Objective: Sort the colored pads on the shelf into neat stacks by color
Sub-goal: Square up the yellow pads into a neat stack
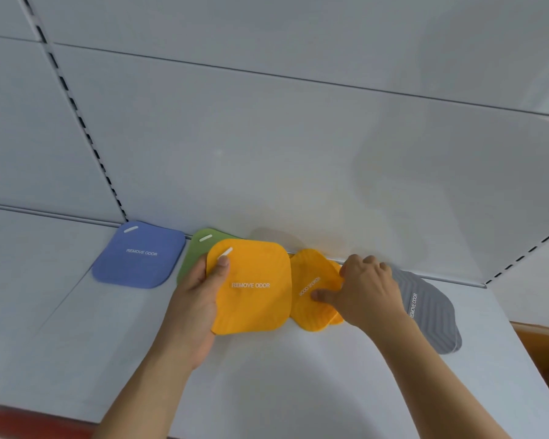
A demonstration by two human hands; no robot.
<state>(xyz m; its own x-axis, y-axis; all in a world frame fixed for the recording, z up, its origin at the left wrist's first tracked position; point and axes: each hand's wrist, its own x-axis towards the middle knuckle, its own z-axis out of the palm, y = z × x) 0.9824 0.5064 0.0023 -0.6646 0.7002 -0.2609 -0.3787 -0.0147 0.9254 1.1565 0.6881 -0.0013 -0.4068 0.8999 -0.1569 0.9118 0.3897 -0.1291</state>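
Observation:
My left hand [197, 299] grips a yellow pad [254, 289] by its left edge, thumb on top, holding it above the shelf. Just right of it lies a small stack of yellow pads [311, 289]. My right hand [365, 289] rests on that stack, thumb on the top pad and fingers curled over its far right edge. A blue pad [140, 255] lies at the left. A green pad [197, 248] is mostly hidden behind the held yellow one. Grey pads [425, 308] lie at the right, partly under my right wrist.
The pads lie on a white shelf board [267, 375] along its back wall [267, 137]. A slotted upright [76, 106] runs down the wall at the left. The shelf's red front edge [29, 419] shows at the bottom left.

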